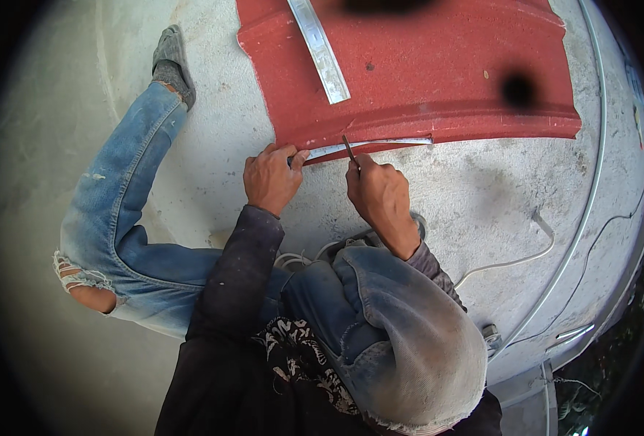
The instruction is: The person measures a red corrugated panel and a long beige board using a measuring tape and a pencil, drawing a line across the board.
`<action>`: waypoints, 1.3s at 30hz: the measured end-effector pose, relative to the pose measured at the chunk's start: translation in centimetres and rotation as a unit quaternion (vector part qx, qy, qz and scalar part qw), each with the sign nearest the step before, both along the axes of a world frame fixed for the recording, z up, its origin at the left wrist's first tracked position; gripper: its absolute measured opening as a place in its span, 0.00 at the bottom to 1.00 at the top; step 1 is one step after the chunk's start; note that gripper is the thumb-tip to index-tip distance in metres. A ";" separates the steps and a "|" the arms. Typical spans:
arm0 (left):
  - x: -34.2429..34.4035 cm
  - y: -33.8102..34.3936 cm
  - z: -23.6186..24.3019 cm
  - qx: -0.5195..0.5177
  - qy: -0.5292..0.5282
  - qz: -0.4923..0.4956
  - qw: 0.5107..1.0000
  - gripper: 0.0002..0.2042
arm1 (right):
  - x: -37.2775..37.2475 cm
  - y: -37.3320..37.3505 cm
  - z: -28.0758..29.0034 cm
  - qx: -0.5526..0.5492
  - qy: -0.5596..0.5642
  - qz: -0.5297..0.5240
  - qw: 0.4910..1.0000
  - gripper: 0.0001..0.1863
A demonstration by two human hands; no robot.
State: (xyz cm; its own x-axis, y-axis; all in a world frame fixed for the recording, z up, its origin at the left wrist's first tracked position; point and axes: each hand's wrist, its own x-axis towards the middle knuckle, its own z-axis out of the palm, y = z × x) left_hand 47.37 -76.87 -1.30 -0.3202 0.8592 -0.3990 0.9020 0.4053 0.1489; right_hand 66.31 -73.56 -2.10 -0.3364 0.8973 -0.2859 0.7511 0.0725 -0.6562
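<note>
Red ribbed sheet (423, 80) lies on the concrete floor (205, 160), edge work seemingly begun but unfinished — left hand (272, 178) pinching a pale strip (391, 142) along its near side, right hand's (381, 192) grip around a slim tool (349, 149).

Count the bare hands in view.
2: the left hand at the near edge of the red ribbed sheet; the right hand to its right, gripping a slim dark tool.
</note>
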 end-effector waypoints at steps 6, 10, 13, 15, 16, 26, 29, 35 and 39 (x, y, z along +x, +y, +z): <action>0.1 0.2 0.0 -0.014 0.005 -0.005 1.000 0.16 | 0.5 0.2 0.1 -0.010 -0.013 -0.006 1.000 0.08; 0.2 0.4 0.2 -0.025 0.008 -0.001 1.000 0.16 | 1.1 0.9 0.5 0.023 -0.018 -0.004 1.000 0.09; 0.2 0.3 0.2 -0.023 0.009 -0.002 1.000 0.16 | 1.4 1.0 0.4 0.050 -0.034 -0.005 0.998 0.09; 0.2 0.4 0.1 -0.031 0.008 0.001 1.000 0.16 | 1.4 1.0 0.5 0.042 -0.032 0.005 0.999 0.09; 0.2 0.4 0.1 -0.030 0.007 0.000 1.000 0.16 | 1.4 1.0 0.4 0.042 -0.033 0.004 0.999 0.09; 0.2 0.5 0.3 -0.025 0.009 -0.005 1.000 0.16 | 0.6 0.3 -0.7 0.035 -0.056 0.009 0.998 0.10; 0.3 0.4 0.3 -0.026 0.007 -0.003 1.000 0.17 | 0.6 0.3 -0.7 0.039 -0.062 0.020 0.997 0.09; 0.2 -1.4 -0.1 -0.011 -0.009 -0.025 1.000 0.16 | 0.1 -0.1 -0.2 0.058 -0.095 0.061 0.992 0.05; 0.3 -2.5 -0.7 -0.059 -0.053 -0.075 0.994 0.15 | -0.9 -0.3 0.2 0.033 -0.147 0.102 0.983 0.03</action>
State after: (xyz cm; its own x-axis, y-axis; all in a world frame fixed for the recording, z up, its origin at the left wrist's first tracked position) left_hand 47.64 -79.40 -2.04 -0.1423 0.8398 -0.5238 0.9354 0.2871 0.2062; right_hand 65.41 -73.86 -1.92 -0.4222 0.8398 -0.3415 0.8732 0.2755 -0.4020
